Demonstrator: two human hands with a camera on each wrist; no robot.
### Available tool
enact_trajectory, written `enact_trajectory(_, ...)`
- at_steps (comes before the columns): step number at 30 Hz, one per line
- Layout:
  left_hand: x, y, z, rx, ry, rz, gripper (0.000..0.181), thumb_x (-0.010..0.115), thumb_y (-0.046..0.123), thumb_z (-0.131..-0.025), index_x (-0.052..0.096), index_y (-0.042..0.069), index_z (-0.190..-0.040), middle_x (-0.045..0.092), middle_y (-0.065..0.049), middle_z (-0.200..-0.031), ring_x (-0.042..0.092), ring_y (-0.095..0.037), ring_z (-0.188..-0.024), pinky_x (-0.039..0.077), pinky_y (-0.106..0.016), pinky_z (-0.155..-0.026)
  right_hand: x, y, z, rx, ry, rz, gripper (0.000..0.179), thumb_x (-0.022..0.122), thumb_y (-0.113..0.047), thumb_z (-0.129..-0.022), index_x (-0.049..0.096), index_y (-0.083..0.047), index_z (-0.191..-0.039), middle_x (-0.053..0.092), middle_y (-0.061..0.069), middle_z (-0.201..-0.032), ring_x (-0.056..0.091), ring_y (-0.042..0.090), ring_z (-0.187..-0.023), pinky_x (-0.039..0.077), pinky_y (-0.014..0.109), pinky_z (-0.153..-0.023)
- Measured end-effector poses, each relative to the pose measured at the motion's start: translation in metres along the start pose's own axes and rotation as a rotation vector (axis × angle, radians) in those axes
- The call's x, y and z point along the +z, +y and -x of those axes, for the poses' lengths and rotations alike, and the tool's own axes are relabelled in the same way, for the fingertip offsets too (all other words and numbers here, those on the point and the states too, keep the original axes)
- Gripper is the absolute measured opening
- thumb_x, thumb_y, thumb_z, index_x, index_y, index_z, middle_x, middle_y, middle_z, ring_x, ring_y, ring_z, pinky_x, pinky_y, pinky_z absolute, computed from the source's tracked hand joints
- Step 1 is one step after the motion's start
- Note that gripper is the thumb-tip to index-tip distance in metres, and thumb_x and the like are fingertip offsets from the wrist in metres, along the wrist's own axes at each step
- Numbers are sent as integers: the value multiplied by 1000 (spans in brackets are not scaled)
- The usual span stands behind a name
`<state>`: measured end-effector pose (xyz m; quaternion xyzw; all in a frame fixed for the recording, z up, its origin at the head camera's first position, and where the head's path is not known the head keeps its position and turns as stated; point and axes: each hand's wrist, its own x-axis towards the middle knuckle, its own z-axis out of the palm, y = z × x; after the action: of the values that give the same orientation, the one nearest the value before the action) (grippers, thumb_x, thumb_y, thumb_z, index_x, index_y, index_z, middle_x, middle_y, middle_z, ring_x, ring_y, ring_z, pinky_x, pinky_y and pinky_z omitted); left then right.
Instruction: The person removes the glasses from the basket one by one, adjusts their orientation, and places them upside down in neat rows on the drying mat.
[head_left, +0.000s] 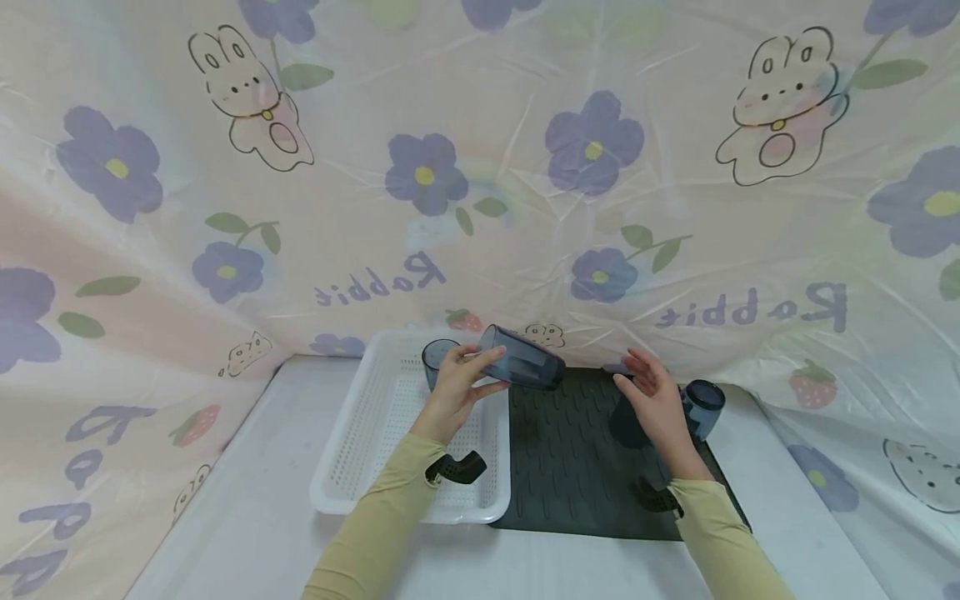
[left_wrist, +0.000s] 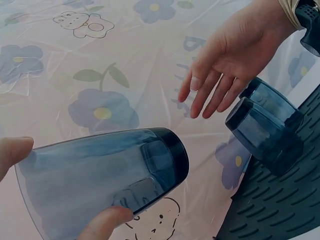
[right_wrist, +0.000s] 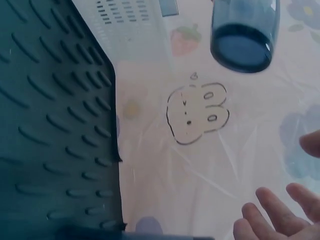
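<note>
My left hand holds a clear blue tumbler between thumb and fingers above the border of basket and mat. The tumbler lies nearly level, its darker base pointing right and its mouth toward my left palm. My right hand, fingers spread and loosely bent with nothing in them, is over the right part of the dark mat. Close by stand two more blue tumblers, base up: one right of the hand, the other partly hidden behind it. They overlap in the left wrist view.
A white perforated basket stands left of the mat. Another blue tumbler is at its back, partly hidden by my left hand. Behind everything hangs a patterned plastic sheet. The white table shows around basket and mat.
</note>
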<state>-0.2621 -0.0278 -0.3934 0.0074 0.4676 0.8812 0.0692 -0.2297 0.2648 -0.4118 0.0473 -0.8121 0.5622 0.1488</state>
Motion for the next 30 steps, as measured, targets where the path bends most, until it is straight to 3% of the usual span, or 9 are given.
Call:
enact_trajectory(5,2,-1,0,2,-10,5,61,74,4,-82,34,0,-128,41,-15,-113,50,-24,-94,55,-51,-82,11,0,2,9,-43,-51,55,54,-25,-100,34,-6,-147,43,21,-141,39,35,-131,33,52,-107)
enact_trajectory(14,3,-4,1,4,-28,17,58,74,4,-83,35,0,-125,41,-7,-99,47,-15,-77,55,-52,-81,28,2,5,68,-107,-186,50,44,-29,-104,33,-6,-147,42,21,-141,37,32,-132,29,51,-111)
enact_trajectory(23,5,-10,0,-3,-36,-7,60,74,5,-83,33,-1,-127,40,-6,-99,44,-14,-78,55,-53,-82,39,0,5,194,-214,-451,55,37,-36,-105,26,-6,-150,36,20,-146,37,31,-134,31,44,-111)
enact_trajectory(30,5,-13,1,-15,-30,-7,57,75,4,-82,36,2,-124,41,-7,-99,45,-16,-81,55,-52,-81,51,1,5,308,-230,-559,56,38,-39,-104,28,-7,-149,35,17,-144,53,21,-117,39,43,-106)
